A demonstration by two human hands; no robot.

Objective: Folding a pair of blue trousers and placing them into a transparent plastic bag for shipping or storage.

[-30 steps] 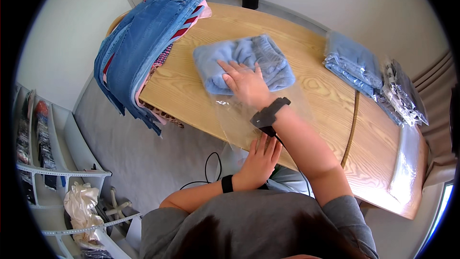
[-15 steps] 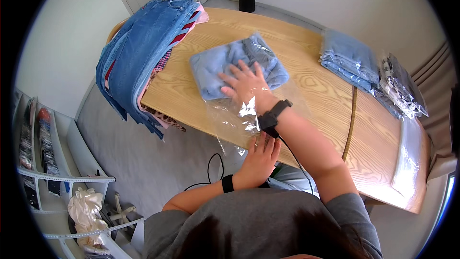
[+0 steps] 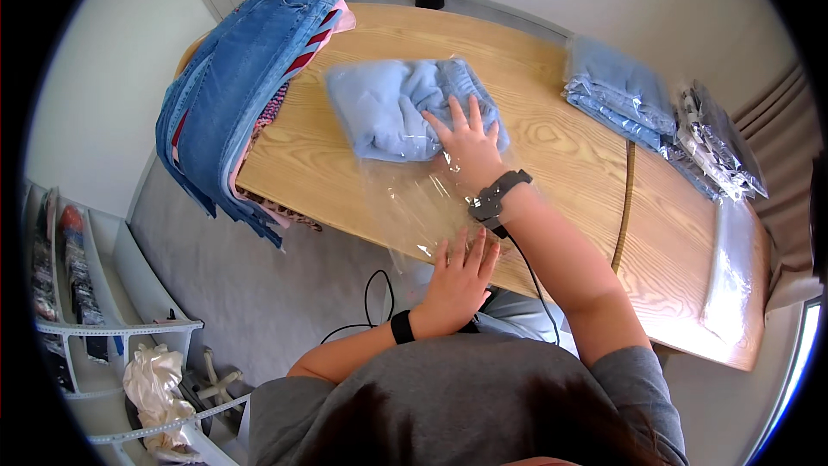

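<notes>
On the wooden table lies a folded light-blue garment (image 3: 379,108) inside a clear plastic bag (image 3: 401,198). The garment has a gathered band along its right side, and the empty part of the bag stretches toward me over the table's edge. My right hand (image 3: 470,138) presses with spread fingers on the garment's near right corner. A black strap with a cable sits on that wrist. Nearer to me, my left hand (image 3: 457,280) lies flat with its fingers stretched out on the open end of the bag, at the table's front edge.
A stack of jeans and other clothes (image 3: 237,86) hangs over the table's (image 3: 552,198) left side. Bagged blue clothes (image 3: 617,91), bagged dark and white clothes (image 3: 720,142) and a pile of clear bags (image 3: 731,276) lie at the right. Shelves (image 3: 129,324) stand at lower left.
My right hand has shifted to the garment's near right corner. The left hand stays at the bag's end, and the whole view has tilted slightly.
</notes>
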